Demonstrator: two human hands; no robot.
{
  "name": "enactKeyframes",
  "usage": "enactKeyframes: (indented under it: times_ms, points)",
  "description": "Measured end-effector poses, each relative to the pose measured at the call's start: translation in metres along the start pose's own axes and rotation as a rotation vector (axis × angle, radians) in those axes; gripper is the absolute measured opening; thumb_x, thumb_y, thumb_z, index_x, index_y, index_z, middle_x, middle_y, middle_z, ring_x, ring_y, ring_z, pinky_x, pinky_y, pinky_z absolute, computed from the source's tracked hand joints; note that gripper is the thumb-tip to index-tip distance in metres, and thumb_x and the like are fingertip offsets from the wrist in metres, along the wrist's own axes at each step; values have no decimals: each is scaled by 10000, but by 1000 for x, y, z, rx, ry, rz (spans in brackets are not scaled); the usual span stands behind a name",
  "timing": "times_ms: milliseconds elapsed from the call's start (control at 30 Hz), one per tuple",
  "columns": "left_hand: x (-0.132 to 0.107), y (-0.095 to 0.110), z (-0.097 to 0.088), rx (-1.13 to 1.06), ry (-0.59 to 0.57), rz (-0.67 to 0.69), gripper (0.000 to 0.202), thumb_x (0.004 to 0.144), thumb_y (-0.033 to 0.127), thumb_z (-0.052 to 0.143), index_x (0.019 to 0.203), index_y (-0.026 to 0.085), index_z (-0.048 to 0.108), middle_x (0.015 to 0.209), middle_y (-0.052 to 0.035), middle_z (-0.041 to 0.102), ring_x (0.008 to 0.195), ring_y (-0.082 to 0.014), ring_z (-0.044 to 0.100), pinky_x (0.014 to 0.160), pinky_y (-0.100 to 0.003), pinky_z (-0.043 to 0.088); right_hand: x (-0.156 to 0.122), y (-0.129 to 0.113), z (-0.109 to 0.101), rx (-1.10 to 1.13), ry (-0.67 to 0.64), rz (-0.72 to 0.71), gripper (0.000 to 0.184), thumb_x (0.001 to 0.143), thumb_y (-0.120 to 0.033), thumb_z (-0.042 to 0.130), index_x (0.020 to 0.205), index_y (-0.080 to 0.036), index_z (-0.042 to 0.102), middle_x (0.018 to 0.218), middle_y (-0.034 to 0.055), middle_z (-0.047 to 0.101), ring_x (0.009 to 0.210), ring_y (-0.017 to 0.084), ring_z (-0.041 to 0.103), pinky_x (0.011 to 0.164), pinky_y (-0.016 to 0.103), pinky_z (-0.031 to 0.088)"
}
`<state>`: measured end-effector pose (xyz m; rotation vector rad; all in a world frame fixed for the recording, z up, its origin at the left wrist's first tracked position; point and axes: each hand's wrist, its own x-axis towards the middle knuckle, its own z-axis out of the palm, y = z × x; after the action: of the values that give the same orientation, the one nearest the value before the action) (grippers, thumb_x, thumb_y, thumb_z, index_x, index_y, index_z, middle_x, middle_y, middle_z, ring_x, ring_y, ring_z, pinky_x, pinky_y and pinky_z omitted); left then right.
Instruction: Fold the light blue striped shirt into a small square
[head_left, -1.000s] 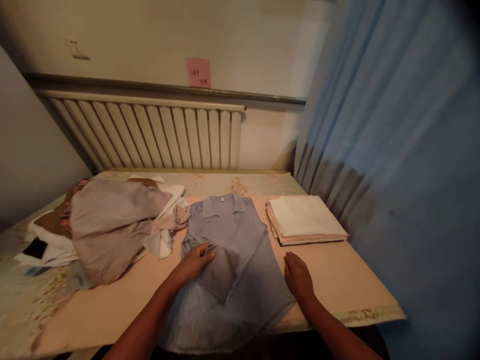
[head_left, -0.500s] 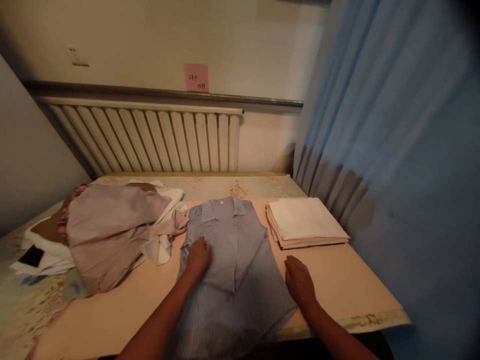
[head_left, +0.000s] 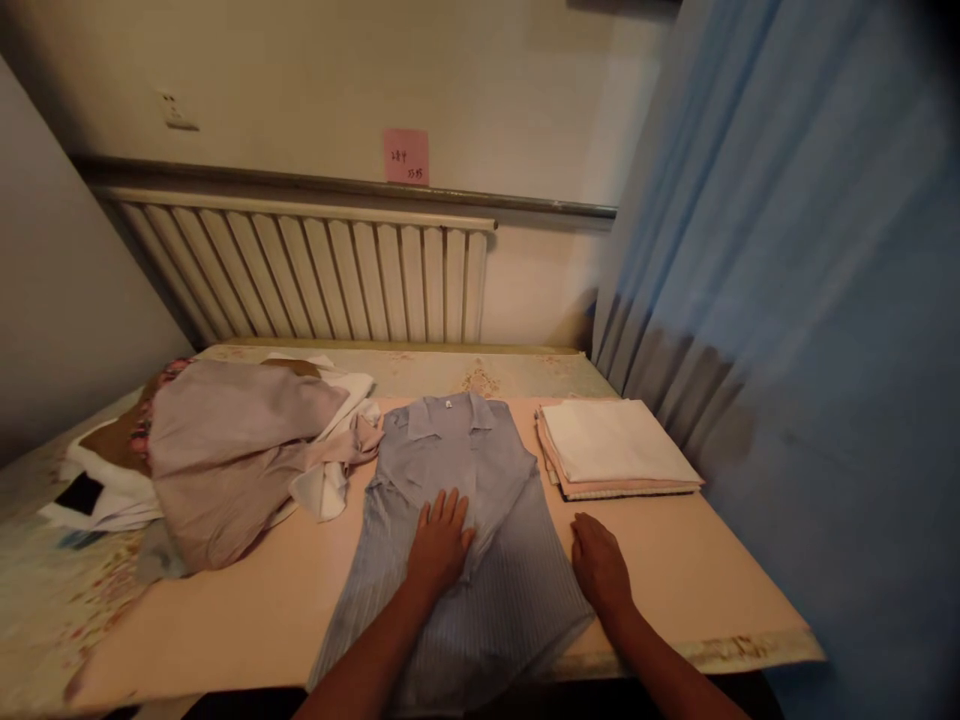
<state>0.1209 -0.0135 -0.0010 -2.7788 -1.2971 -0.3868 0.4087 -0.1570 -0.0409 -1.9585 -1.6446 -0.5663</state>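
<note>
A pale blue striped shirt [head_left: 450,450] lies collar-away on the pink table top [head_left: 247,610], its sleeves folded in over the front. My left hand [head_left: 441,545] rests flat on the middle of the shirt, fingers spread and open. My right hand [head_left: 598,565] lies palm-down on the table at the shirt's right hem edge, fingers together and flat, holding nothing. The shirt's lower hem hangs over the near table edge.
A heap of unfolded clothes [head_left: 225,450], mauve on top, sits at the left. A neat stack of folded white and pink cloths [head_left: 615,448] is at the back right. A radiator [head_left: 315,270] runs along the wall; a blue curtain [head_left: 787,300] hangs at the right.
My left hand has slid from the shirt's left side to its middle, pressing the folded-in sleeve flat. My right hand has stayed at the right hem.
</note>
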Motion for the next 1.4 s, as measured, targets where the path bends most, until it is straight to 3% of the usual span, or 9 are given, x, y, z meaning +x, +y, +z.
enactKeyframes:
  times_ms: [267, 867, 1100, 1200, 1300, 1400]
  points:
    - [-2, 7, -12, -85, -56, -16, 537, 960, 438, 399, 1457, 236, 382, 1552, -65, 371, 1451, -272, 254, 1160, -506, 219, 1, -1, -13, 26, -26, -15, 276, 873, -123, 434, 1085, -144, 610, 1126, 155, 650, 1089, 259, 586, 977, 442, 460]
    - [-3, 7, -13, -105, -84, -31, 521, 965, 429, 385, 1458, 259, 377, 1547, -45, 380, 1448, -258, 257, 1161, -492, 217, 0, 1, -16, 97, -6, -16, 277, 883, -155, 425, 1062, -139, 636, 1136, 156, 662, 1112, 250, 591, 1003, 438, 456]
    - [-3, 7, -14, -107, -73, -23, 514, 966, 420, 383, 1453, 257, 383, 1545, -41, 384, 1443, -261, 267, 1161, -489, 218, -1, 3, -15, 163, -8, 53, 283, 876, -186, 431, 1035, -145, 661, 1142, 152, 679, 1127, 251, 601, 1022, 444, 452]
    - [-3, 7, -15, -107, -70, -23, 513, 967, 417, 378, 1452, 250, 385, 1544, -45, 386, 1445, -263, 262, 1162, -486, 216, 2, 3, -19, 227, -36, 151, 298, 865, -209, 427, 1009, -157, 683, 1135, 132, 690, 1122, 252, 611, 1019, 448, 461]
    - [-3, 8, -16, -111, -67, -23, 508, 969, 414, 374, 1449, 248, 388, 1542, -46, 387, 1442, -261, 266, 1161, -484, 219, 11, -10, -29, 310, -44, 283, 351, 882, -250, 399, 1068, -153, 681, 1159, 130, 685, 1121, 252, 616, 1011, 453, 473]
    - [-3, 8, -18, -118, -64, -20, 506, 969, 409, 371, 1450, 250, 382, 1542, -46, 386, 1439, -259, 271, 1160, -489, 220, 27, -46, -47, 462, -56, 258, 412, 935, -339, 382, 1210, -157, 629, 1262, 124, 640, 1200, 244, 578, 1062, 447, 440]
